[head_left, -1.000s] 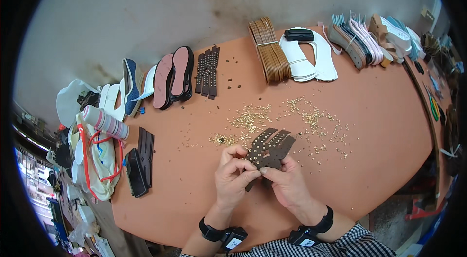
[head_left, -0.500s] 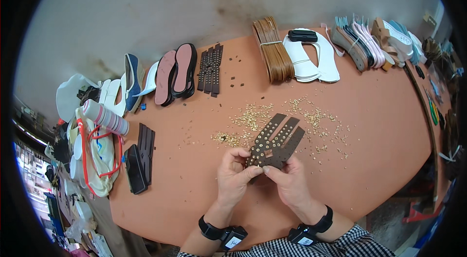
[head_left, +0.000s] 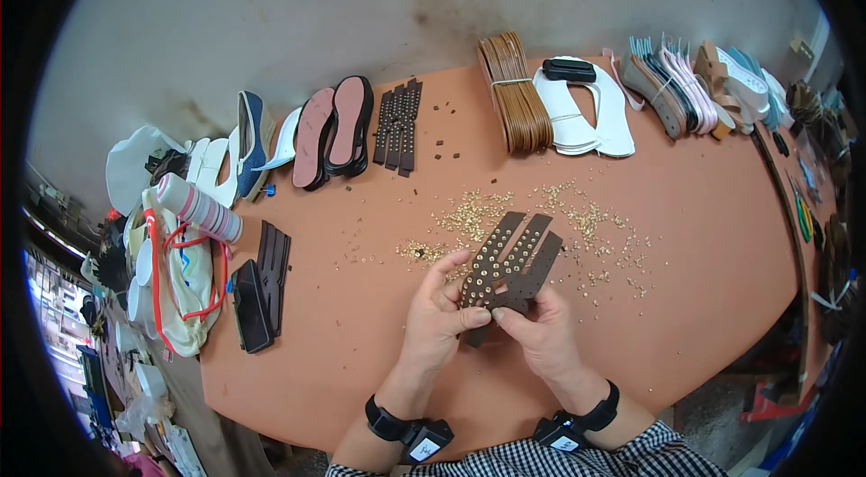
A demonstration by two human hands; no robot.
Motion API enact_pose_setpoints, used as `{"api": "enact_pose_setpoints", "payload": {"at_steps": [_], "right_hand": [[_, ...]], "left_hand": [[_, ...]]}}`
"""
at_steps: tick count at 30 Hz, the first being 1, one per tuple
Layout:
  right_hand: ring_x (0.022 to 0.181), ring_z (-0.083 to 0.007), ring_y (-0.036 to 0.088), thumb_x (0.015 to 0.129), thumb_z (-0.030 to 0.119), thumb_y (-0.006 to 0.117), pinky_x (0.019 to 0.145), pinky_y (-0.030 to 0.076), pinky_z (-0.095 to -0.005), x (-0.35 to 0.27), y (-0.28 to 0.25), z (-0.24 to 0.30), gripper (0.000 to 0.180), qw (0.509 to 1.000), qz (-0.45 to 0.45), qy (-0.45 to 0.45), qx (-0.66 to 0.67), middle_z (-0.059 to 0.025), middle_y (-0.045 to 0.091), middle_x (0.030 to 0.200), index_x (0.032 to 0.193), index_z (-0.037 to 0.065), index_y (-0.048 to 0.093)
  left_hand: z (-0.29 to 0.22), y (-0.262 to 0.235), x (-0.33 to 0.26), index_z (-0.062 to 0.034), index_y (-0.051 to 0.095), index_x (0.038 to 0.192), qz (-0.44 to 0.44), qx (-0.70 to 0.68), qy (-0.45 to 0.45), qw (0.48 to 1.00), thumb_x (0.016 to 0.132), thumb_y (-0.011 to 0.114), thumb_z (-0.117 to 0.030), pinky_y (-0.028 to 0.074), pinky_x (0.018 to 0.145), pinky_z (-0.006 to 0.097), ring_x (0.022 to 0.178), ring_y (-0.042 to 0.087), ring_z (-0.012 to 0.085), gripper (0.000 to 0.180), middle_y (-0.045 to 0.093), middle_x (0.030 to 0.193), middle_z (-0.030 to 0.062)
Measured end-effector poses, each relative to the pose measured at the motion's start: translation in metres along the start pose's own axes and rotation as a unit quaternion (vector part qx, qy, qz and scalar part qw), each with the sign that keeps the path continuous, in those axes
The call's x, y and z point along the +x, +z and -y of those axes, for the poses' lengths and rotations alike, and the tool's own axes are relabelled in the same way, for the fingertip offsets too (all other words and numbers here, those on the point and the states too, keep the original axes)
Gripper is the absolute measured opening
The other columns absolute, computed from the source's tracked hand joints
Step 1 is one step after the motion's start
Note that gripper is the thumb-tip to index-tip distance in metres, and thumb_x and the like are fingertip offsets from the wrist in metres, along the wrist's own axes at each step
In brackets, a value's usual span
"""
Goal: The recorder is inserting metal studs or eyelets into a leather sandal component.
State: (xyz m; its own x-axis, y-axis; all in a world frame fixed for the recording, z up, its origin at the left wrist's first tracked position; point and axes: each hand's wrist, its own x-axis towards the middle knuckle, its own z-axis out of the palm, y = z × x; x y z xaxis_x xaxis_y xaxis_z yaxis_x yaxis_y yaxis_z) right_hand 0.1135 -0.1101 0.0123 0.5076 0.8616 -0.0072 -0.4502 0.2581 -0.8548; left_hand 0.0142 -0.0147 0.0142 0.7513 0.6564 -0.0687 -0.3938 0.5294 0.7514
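Between my hands is a dark brown strap piece for a shoe [head_left: 492, 262], cut into several strips and dotted with gold studs. The rightmost strip looks dark, without gold studs. My left hand [head_left: 435, 319] grips the lower left edge, thumb on top, index finger lifted off a little. At the lower right, my right hand [head_left: 548, 337] pinches the piece with its thumb on the face; its other fingers are mostly hidden behind. Loose gold studs [head_left: 478, 215] lie scattered on the table beyond the piece, with more studs [head_left: 588, 226] to the right.
On the tan table [head_left: 361, 387], studded brown straps [head_left: 397, 127] lie at the back beside pink-topped soles [head_left: 350, 120]. Bundled brown strips [head_left: 514, 93] and white cutouts [head_left: 591, 129] stand farther right. Dark strap pieces [head_left: 273, 269], a black case [head_left: 251, 305] and a striped cup stack [head_left: 198, 206] are left.
My left index finger has straightened and lifted from the strap piece. Both hands keep their hold, and the piece has tipped slightly. The whole view has shifted a little.
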Motion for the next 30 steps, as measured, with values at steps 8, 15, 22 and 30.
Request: {"api": "enact_pose_setpoints", "payload": {"at_steps": [8, 15, 22, 30], "right_hand": [[0.091, -0.0113, 0.056, 0.079, -0.006, 0.052, 0.082, 0.045, -0.0259, 0.001, 0.0, 0.002, 0.027, 1.0, 0.021, 0.005, -0.008, -0.0054, 0.06, 0.1, 0.105, 0.0, 0.055], [0.088, -0.011, 0.057, 0.078, -0.006, 0.053, 0.079, 0.047, -0.0251, -0.001, 0.002, 0.001, 0.028, 0.999, 0.021, 0.02, -0.033, -0.005, 0.06, 0.098, 0.106, 0.0, 0.054], [0.083, -0.0112, 0.058, 0.076, -0.009, 0.053, 0.074, 0.049, -0.0247, 0.006, -0.005, 0.0, 0.03, 0.993, 0.01, 0.104, 0.046, -0.0055, 0.06, 0.095, 0.105, 0.0, 0.055], [0.082, -0.0095, 0.057, 0.077, -0.008, 0.054, 0.074, 0.048, -0.0236, 0.002, -0.001, -0.005, 0.028, 0.994, -0.021, 0.105, 0.026, -0.0044, 0.06, 0.094, 0.103, 0.001, 0.055]], "left_hand": [[0.0, -0.01, 0.003, 0.003, 0.041, 0.117, -0.005, -0.039, -0.085, 0.996, 0.062, 0.066, 0.012, 0.05, 0.081, 0.03, 0.092, 0.059, 0.0197, 0.062, 0.058, 0.102, 0.0134], [0.003, -0.021, 0.004, 0.0034, 0.045, 0.112, -0.017, -0.038, -0.129, 0.991, 0.064, 0.061, 0.014, 0.05, 0.081, 0.03, 0.088, 0.06, 0.0189, 0.052, 0.059, 0.1, 0.012], [0.008, -0.025, 0.005, 0.0046, 0.048, 0.109, -0.018, -0.082, -0.144, 0.986, 0.066, 0.063, 0.01, 0.053, 0.074, 0.033, 0.084, 0.061, 0.0212, 0.045, 0.059, 0.097, 0.0125], [0.013, -0.033, 0.007, 0.0035, 0.054, 0.104, -0.037, -0.111, -0.185, 0.976, 0.067, 0.062, 0.009, 0.052, 0.074, 0.034, 0.082, 0.062, 0.0222, 0.038, 0.061, 0.094, 0.0126]]}}
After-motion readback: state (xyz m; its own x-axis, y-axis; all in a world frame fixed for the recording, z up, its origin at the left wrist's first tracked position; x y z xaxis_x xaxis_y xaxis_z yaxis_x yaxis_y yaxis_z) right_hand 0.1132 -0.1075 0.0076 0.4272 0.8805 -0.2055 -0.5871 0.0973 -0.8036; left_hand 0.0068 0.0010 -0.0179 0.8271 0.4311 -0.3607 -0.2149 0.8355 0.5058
